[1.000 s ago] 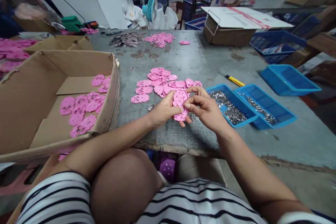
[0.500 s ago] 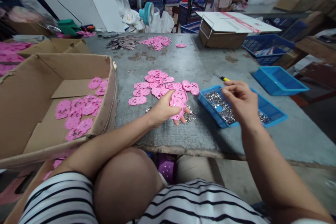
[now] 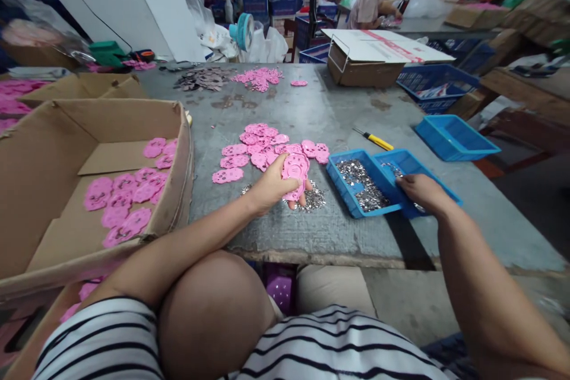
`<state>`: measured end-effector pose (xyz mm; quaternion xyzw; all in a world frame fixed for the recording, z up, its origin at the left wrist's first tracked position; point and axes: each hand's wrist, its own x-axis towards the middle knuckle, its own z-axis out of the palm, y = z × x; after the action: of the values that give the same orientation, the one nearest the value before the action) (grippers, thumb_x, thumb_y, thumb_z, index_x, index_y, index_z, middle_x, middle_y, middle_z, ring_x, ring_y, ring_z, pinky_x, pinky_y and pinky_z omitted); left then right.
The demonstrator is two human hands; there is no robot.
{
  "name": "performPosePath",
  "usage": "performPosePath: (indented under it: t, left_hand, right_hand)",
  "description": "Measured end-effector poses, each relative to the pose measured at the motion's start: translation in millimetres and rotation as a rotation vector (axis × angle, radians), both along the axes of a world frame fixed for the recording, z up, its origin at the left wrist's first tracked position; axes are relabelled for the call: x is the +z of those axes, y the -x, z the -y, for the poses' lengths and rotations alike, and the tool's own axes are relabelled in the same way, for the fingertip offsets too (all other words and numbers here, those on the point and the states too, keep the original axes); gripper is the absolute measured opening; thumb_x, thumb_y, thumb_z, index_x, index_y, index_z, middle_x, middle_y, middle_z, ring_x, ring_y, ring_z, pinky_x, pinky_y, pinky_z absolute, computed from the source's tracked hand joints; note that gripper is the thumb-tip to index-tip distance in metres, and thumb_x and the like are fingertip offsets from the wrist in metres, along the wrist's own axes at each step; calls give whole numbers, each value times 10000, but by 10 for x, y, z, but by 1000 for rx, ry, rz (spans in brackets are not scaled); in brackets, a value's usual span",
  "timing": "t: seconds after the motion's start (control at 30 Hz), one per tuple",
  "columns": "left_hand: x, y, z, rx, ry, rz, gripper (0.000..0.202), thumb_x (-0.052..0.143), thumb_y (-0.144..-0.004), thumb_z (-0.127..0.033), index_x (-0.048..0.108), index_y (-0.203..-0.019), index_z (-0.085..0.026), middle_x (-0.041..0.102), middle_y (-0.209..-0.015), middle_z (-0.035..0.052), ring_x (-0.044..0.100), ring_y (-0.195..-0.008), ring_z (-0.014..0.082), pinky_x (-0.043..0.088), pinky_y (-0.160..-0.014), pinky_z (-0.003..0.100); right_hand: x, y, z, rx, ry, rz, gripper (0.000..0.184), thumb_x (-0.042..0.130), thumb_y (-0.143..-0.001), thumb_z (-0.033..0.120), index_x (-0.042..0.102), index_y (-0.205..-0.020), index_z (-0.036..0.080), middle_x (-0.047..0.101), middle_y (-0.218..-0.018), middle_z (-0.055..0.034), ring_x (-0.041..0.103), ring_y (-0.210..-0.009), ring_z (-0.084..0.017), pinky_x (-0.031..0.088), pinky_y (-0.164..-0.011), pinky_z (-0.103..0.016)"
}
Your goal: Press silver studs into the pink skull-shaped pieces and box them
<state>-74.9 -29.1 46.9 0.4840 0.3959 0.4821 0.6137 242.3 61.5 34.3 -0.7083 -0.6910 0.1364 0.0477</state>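
My left hand (image 3: 276, 183) is closed around a pink plastic piece (image 3: 295, 171) with a moulded outline, thumb on top and fingers underneath. Below it on the table lies a loose pile of small shiny metal parts (image 3: 315, 197). Just beyond is a heap of similar pink pieces (image 3: 258, 141). My right hand (image 3: 423, 191) reaches into the right-hand blue tray (image 3: 453, 197), its fingers bent down over small metal bits; whether it pinches one cannot be made out. Against that tray sits another blue tray (image 3: 363, 214), holding many metal parts.
A yellow-handled tool (image 3: 378, 141) lies behind the trays. At left stands a cardboard box (image 3: 189, 154) with pink pieces inside. Further back are grey pieces (image 3: 202, 78), small pink parts (image 3: 258, 77), a covered carton (image 3: 369, 74) and another blue tray (image 3: 456, 151). A person (image 3: 367, 6) sits beyond.
My right hand has moved from above the left blue tray down and rightward into the right one. My left hand still holds the pink piece. The view has shifted slightly.
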Motion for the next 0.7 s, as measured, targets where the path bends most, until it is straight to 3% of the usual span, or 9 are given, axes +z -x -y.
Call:
performPosePath:
  t: [0.17, 0.3, 0.53, 0.7]
  left_hand:
    - [-18, -20, -15, -38, -10, 18, 385, 654, -717, -244, 359, -957, -187, 671, -822, 56, 638, -501, 139, 429, -360, 206]
    - [-23, -21, -20, -57, -16, 59, 420, 699, -723, -282, 371, -967, -188, 669, -807, 42, 643, -504, 141, 431, -372, 204]
    - [-52, -18, -10, -80, 1, 56, 460, 726, -720, -314, 389, -1002, -181, 670, -798, 29, 646, -521, 142, 438, -389, 203]
    - [-63, -15, -15, -87, -5, 54, 454, 728, -719, -323, 378, -975, -189, 673, -814, 37, 645, -512, 143, 436, -377, 206]
  right_hand:
    - [42, 22, 10, -83, 129, -175, 156, 517, -815, 146, 555, -674, 200, 609, -683, -61, 564, -616, -160, 418, -620, -285]
    - [-23, -29, -16, -68, 126, -72, 182, 548, -700, 93, 554, -561, 209, 582, -619, -68, 517, -580, -177, 385, -607, -316]
    - [-121, -61, -40, -48, 136, 59, 197, 534, -729, 135, 585, -551, 202, 614, -632, -86, 551, -599, -191, 374, -579, -294]
    - [-154, -46, -93, -80, 137, 175, 177, 561, -791, 180, 613, -621, 189, 684, -761, -116, 641, -739, -238, 402, -598, -284]
